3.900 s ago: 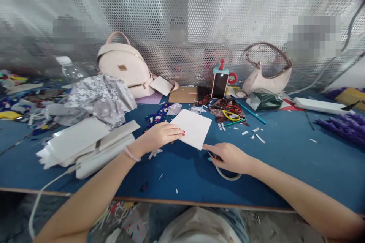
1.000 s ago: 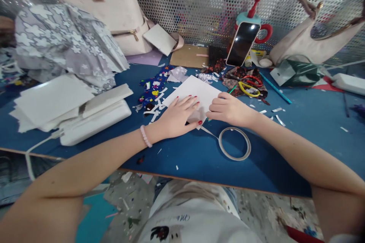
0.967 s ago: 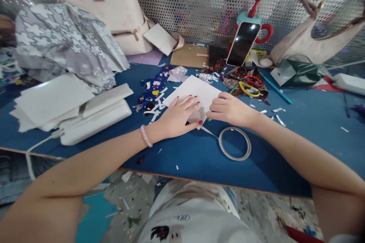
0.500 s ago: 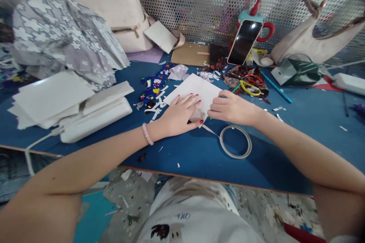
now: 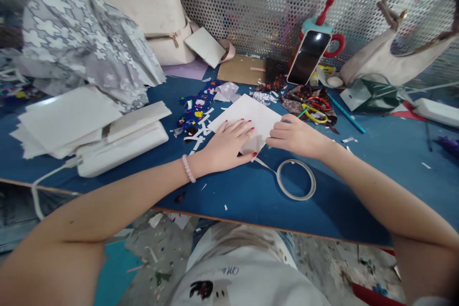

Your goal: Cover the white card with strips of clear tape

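Observation:
My left hand point(image 5: 229, 142) lies flat with fingers spread on a white sheet of paper point(image 5: 256, 110), pressing it to the blue table. Its thumb rests at the paper's near corner, where a loose strip runs out to a roll of narrow tape point(image 5: 278, 185) lying on its side. Against the paper's right edge, my right hand point(image 5: 296, 137) is closed around a thin green stick point(image 5: 303, 112). One end pokes out above the fist and a bit of green shows below the fingers; whether it is a pen or a blade is hidden.
Left are stacked white sheets point(image 5: 68, 110) beside a white box-like device point(image 5: 124, 150) with a cable. Behind stand a cream backpack point(image 5: 132, 9), a propped phone point(image 5: 309, 57) and a handbag point(image 5: 373, 60). Scissors point(image 5: 315, 114), a blue pencil point(image 5: 347, 114) and paper scraps point(image 5: 197, 141) lie around.
My right hand has shifted slightly along the paper's right edge, and more of the green stick shows above it. The view has tilted a little; my left hand stays on the paper.

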Demonstrator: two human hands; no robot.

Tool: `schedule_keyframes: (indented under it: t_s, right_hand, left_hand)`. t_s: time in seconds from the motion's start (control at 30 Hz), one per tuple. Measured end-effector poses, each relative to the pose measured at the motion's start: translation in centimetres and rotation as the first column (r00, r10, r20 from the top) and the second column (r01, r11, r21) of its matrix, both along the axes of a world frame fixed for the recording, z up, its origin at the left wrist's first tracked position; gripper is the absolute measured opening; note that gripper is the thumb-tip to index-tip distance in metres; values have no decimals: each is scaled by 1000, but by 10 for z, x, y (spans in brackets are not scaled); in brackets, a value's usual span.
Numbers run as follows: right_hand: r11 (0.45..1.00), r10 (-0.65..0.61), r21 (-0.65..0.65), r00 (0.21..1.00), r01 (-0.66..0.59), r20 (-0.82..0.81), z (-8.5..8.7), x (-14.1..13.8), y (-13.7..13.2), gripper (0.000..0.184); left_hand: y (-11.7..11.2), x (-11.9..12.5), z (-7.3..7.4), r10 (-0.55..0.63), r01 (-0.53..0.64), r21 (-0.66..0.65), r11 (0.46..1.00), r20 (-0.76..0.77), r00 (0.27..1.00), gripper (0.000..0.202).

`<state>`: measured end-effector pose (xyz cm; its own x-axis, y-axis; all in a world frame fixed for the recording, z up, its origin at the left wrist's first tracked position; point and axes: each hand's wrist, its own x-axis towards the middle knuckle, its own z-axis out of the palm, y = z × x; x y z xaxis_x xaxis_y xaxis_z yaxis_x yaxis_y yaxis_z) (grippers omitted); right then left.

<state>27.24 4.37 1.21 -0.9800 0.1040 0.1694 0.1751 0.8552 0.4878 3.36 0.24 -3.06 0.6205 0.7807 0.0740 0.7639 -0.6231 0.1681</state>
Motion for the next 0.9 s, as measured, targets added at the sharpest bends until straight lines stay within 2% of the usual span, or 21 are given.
schedule_keyframes:
  t_s: [0.1,0.23,0.3,0.37,0.5,0.63,0.73,0.83,0.9]
  right_hand:
    - [997,-52,-65,996,47,-79,-5,11,3,27]
    - [977,-197,-109,967,181,-161,-13,37,11,27]
    - [939,-331,-156,926,306,-180,-18,50,13,29]
    - [873,-476,-216,860,437,-183,-22,61,15,30]
    - [803,-593,-242,772,545,-229,-27,72,14,32]
    - [774,-629,-286,735,565,-251,-24,58,0,29]
    - [790,-589,-341,786,510,-189,-20,29,-26,21]
    - [808,-492,-396,869,435,-48,-16,-3,-55,25]
    - [779,-458,-449,886,437,68,-14,-19,-68,26]
  left_hand:
    - [-2,0,0,2,-2,5,1000,-4,1000,62]
    - [-3,0,1,3,-3,2,1000,-11,1000,63]
    - [-3,0,2,2,-2,-2,1000,-14,1000,63]
    - [-4,-1,3,-2,2,-8,1000,-17,1000,64]
    - [-4,-2,5,-21,21,-21,1000,-23,999,68]
    - [-4,-3,5,-28,27,-22,999,-28,999,72]
    - [-5,-3,5,-31,31,-22,999,-30,999,73]
    - [-5,-3,4,-32,31,-25,999,-31,999,73]
    - [-4,-3,4,-33,32,-28,999,-31,999,73]
